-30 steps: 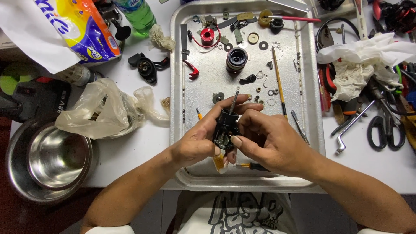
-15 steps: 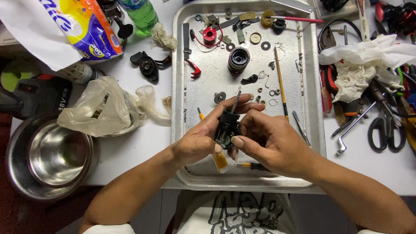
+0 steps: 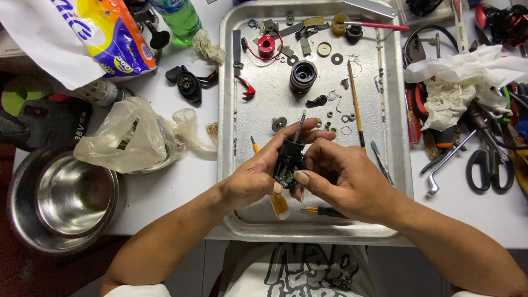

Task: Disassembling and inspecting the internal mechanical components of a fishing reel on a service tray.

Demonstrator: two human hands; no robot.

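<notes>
We are holding a small black mechanical housing between both hands over the near half of the metal tray. Our left hand is curling around its left side, fingers closed on it, with the thumb pressing near its lower edge. Our right hand is wrapping the right side, thumb tip resting on the housing's front where a small gear is showing. A thin metal shaft is sticking up out of the housing, pointing toward the far edge of the tray.

Under our hands a yellow-handled tool and a small screwdriver are lying on the tray. Farther out, a black spool, a red spool, washers and springs are lying scattered across the far half, and a long thin brush is lying lengthwise right of centre.

Off the tray on the counter, a crumpled plastic bag is sitting to the left, with a steel bowl at the near left corner. Scissors and white tissue are lying toward the right edge.
</notes>
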